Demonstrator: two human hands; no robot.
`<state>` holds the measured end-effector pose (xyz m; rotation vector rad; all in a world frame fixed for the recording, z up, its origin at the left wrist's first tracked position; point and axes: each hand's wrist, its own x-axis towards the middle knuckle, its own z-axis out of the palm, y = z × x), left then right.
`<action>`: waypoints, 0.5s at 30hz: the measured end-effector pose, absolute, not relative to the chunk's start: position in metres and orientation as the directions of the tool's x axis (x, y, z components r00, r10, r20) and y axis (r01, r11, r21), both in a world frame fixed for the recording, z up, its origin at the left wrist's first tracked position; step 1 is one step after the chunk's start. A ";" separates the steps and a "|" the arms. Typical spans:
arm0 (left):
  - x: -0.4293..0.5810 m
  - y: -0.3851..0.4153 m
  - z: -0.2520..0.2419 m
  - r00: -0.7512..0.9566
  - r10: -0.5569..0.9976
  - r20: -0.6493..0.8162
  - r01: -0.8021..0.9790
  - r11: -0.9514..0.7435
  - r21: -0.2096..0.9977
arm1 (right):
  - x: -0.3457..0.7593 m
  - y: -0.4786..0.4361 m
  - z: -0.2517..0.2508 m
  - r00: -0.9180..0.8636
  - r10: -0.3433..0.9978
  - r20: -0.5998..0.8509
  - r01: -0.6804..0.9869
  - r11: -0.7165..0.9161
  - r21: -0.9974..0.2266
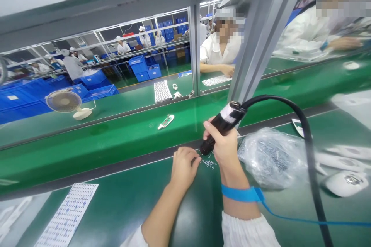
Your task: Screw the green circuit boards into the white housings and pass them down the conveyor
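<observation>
In the head view, the right hand (222,147) wraps its fingers (209,126) closed around a black electric screwdriver (223,123), gripping it firmly. Its thick black cable (307,150) curves away to the right. The tool's tip sits just above a small scatter of tiny pale parts (208,163), too small to identify, on the green desk (197,216). The left hand (184,168) rests beside that scatter, its fingers (193,159) curled nearly closed; whether they pinch a piece cannot be told. A blue wrist strap (240,194) circles the right wrist. A crumpled clear plastic bag (272,158) lies just right of the right hand, and a printed sheet (66,216) lies at lower left. Across the green conveyor (95,123), a co-worker (220,50) in white works at another desk.
</observation>
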<state>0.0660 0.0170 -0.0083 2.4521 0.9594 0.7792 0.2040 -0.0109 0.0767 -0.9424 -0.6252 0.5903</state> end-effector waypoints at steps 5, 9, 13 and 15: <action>0.065 0.015 -0.010 0.589 0.722 0.364 0.481 -0.675 0.560 | 0.201 -0.012 0.079 0.680 0.692 0.244 -0.190 0.487 -0.853; 0.065 0.015 -0.009 0.598 0.713 0.367 0.473 -0.683 0.556 | 0.199 -0.013 0.081 0.671 0.704 0.234 -0.201 0.476 -0.856; 0.065 0.015 -0.009 0.598 0.716 0.360 0.475 -0.678 0.561 | 0.200 -0.012 0.080 0.663 0.712 0.233 -0.205 0.471 -0.858; 0.065 0.015 -0.009 0.601 0.716 0.356 0.471 -0.677 0.566 | 0.201 -0.012 0.079 0.655 0.716 0.241 -0.198 0.471 -0.859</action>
